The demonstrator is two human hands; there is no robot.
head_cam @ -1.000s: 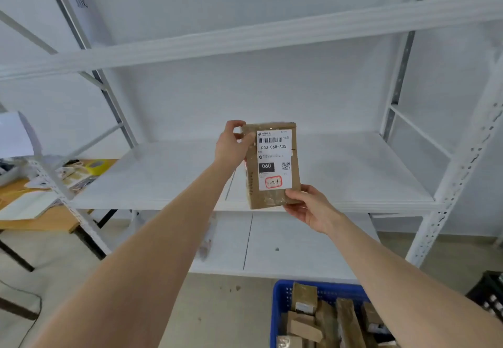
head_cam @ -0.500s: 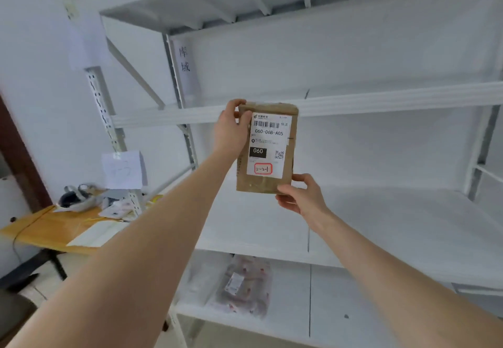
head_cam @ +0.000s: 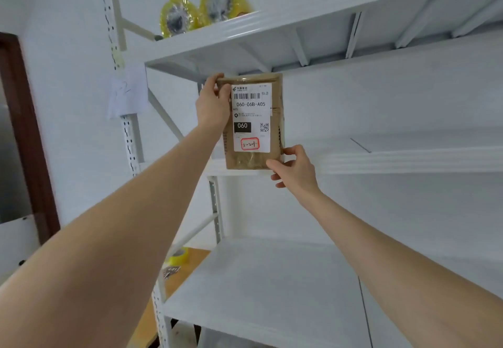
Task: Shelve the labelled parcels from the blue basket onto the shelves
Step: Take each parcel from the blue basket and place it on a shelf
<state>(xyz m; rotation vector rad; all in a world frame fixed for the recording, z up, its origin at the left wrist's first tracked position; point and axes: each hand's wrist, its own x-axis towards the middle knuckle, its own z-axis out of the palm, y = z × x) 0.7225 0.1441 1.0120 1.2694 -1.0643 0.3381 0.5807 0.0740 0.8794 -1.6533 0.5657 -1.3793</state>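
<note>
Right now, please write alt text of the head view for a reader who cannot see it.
A person holds a brown parcel upright before white metal shelving, its white label, reading 060-06B-A05, facing the camera. The left hand grips its top left corner, the right hand its bottom right corner. Two yellow rolls sit on the top shelf.

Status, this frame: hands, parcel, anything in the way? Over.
Hands: left hand grips labelled parcel at top-left, right hand pinches bottom-right. Parcel upright, in front of middle shelf edge, not yet shelved. Nothing seen in the way.
</note>
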